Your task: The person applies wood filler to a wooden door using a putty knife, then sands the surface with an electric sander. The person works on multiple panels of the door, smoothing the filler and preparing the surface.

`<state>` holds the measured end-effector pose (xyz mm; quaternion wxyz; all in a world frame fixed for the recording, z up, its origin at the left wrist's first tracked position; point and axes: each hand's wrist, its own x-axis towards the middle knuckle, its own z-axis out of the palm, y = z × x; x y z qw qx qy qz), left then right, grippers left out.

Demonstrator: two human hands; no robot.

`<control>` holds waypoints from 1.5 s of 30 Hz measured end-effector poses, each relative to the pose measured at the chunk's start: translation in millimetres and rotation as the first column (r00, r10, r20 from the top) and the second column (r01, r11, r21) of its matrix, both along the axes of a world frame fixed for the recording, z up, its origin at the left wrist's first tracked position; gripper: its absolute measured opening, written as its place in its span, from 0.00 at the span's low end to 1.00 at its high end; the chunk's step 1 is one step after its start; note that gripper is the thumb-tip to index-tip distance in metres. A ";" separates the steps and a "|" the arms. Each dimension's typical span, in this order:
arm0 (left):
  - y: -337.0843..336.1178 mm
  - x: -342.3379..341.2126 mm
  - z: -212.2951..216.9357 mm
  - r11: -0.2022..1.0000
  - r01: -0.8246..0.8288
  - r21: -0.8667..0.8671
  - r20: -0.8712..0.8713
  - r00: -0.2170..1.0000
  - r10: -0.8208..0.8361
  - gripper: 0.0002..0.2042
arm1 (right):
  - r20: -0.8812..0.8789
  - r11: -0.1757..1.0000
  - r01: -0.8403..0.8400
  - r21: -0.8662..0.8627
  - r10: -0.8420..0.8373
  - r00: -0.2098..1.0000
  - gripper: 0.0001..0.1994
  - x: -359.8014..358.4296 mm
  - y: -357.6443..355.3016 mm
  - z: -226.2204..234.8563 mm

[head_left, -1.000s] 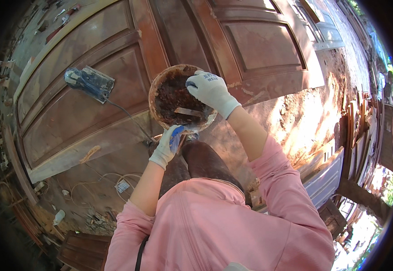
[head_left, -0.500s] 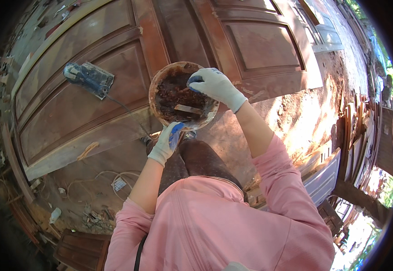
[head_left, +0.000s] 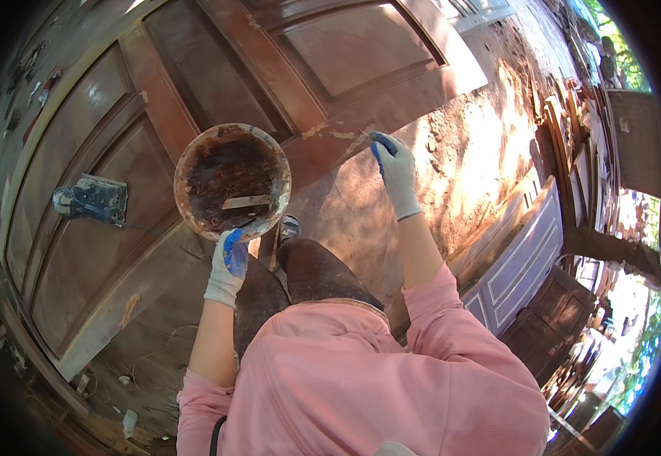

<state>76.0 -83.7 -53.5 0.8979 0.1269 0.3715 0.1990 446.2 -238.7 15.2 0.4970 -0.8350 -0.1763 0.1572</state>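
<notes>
A round tub point(head_left: 283, 176) with a stained rim holds dark brown crumbly stuff. Inside it lies a flat pale strip point(head_left: 245, 202), perhaps a scraper or a piece of wood. My left hand point(head_left: 226, 266), in a white glove with blue fingers, is closed on the near rim of the tub. To the right, apart from the tub, my right hand point(head_left: 396, 171) in a matching glove is pinched beside the edge of a brown panelled door point(head_left: 361, 53). Whatever its fingertips hold is too small to make out. Pale patches mark the door edge beside them.
An electric sander point(head_left: 91, 199) rests on the door at the left, its cord trailing toward me. Bluish-grey panels point(head_left: 519, 262) and a dark panelled door point(head_left: 552, 319) lean at the right. A white bottle point(head_left: 129, 422) lies on the floor at lower left.
My right hand has come out of the tub and moved right to the door's edge. The tub and my left hand appear farther left as the view has turned.
</notes>
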 end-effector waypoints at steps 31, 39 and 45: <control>5.4 -3.4 2.0 0.996 0.013 0.091 0.053 0.998 -0.018 0.16 | 0.334 0.900 -0.024 -0.435 0.186 0.924 0.14 -8.8 -11.7 -9.8; 5.7 -1.1 6.9 0.995 0.002 0.095 0.060 0.998 -0.008 0.18 | 0.372 0.957 -0.024 -0.290 0.135 0.918 0.13 -10.0 -7.4 -17.8; 5.8 -3.9 1.7 0.998 -0.012 0.059 -0.010 1.000 0.013 0.19 | 0.359 0.923 -0.127 -0.364 0.265 0.895 0.13 -32.9 0.3 -18.1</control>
